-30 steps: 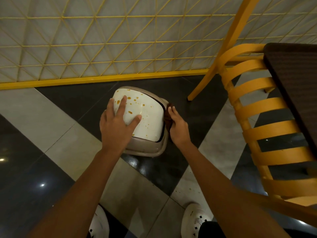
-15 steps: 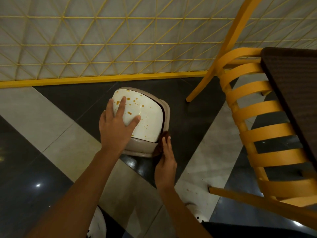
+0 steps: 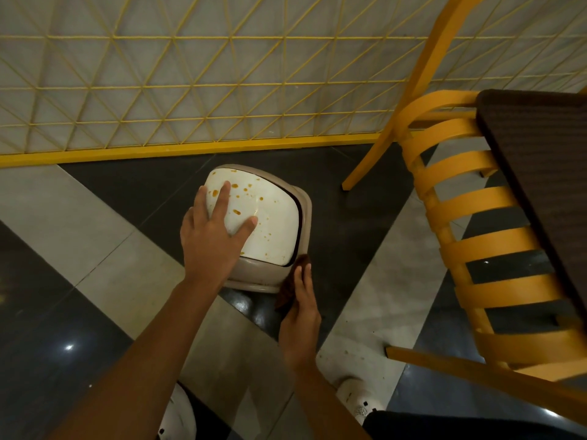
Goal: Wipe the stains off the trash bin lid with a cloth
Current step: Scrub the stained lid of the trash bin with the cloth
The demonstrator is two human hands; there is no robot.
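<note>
A small beige trash bin [image 3: 301, 214] stands on the floor near the yellow lattice wall. Its white lid [image 3: 273, 223] is speckled with orange-brown stains, mostly on the far left part. My left hand [image 3: 212, 236] lies flat on the lid's left side, fingers spread. My right hand [image 3: 300, 309] presses a dark brown cloth [image 3: 290, 287] against the bin's near right corner, below the lid's edge. Most of the cloth is hidden under the fingers.
A yellow slatted chair [image 3: 470, 249] stands close on the right, its legs near the bin. A dark table top [image 3: 540, 173] overlaps it at the right edge. The yellow lattice fence [image 3: 190, 90] runs behind the bin. My white shoes [image 3: 355, 398] are below.
My right hand with the cloth slid from the bin's right side down to its near right corner. My left hand stayed flat on the lid.
</note>
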